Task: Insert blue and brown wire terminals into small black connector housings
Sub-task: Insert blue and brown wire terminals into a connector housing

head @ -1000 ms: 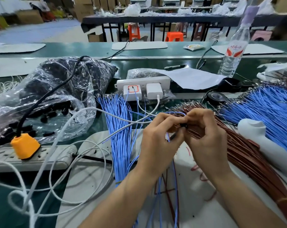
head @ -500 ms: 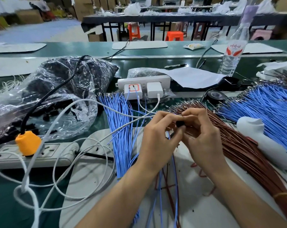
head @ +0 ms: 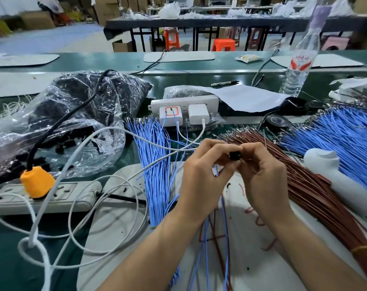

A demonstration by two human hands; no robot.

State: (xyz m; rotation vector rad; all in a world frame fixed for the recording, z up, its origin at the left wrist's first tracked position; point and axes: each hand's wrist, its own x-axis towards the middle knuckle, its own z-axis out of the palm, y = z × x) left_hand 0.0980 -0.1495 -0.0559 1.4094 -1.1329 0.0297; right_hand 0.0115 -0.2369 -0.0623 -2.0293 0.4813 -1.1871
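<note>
where blue and brown wires [head: 227,244] trail down over the bench [head: 6,261], left hand [head: 201,177] and right hand [head: 264,175] meet, fingers [head: 217,144] of both pinching a small black connector housing [head: 234,154]; far behind, a water bottle [head: 298,66] carries a red label [head: 301,60], its writing too blurred to read.

Both forearms bare, ran in from the near edge and angled inward to meet at centre. Left hand [head: 203,175] showed its back to the camera, fingers curled, thumb and forefinger pinching a small black connector housing [head: 234,155]. Right hand [head: 264,177] sat just beside it, fingers curled, tips on the same housing from the right. Fingertips of both hands touched. Wrists roughly level.
</note>
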